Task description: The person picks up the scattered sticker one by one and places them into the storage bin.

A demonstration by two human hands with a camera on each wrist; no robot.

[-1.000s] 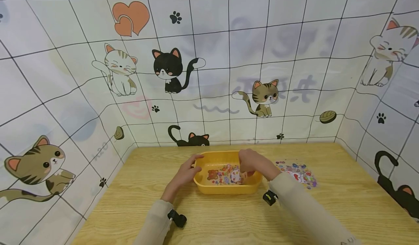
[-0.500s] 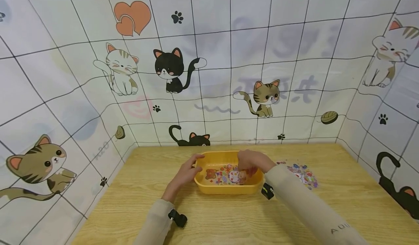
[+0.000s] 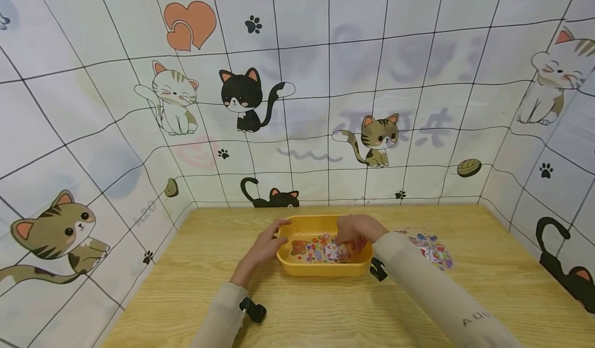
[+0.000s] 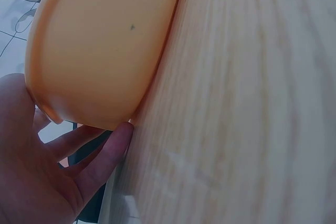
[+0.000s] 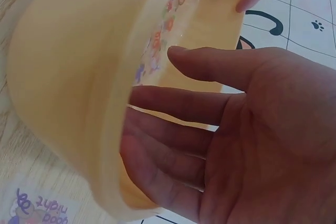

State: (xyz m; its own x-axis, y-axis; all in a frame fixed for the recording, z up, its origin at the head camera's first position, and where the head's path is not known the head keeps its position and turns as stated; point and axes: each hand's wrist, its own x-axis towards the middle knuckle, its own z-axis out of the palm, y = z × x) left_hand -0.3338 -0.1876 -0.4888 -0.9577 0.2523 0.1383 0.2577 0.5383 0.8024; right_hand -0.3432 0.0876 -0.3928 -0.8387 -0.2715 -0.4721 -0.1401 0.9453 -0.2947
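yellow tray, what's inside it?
Inside the yellow tray: a brown bear figure, small colourful designs (loose or printed, unclear), and fingers of the right hand. Whatever lies beneath those fingers is covered.

Right sleeve (image 3: 413, 270): beige, dark lettering (image 3: 476, 318) | black module (image 3: 378, 270): at its cuff | beige left sleeve (image 3: 217, 312), second black module (image 3: 253, 311): left of right sleeve

Forearms (image 3: 439, 288) outstretched; left grip (image 3: 265, 242) curved; right grip (image 3: 363, 229) loose, thumb (image 5: 215, 65) apart from fingers (image 5: 181, 103).
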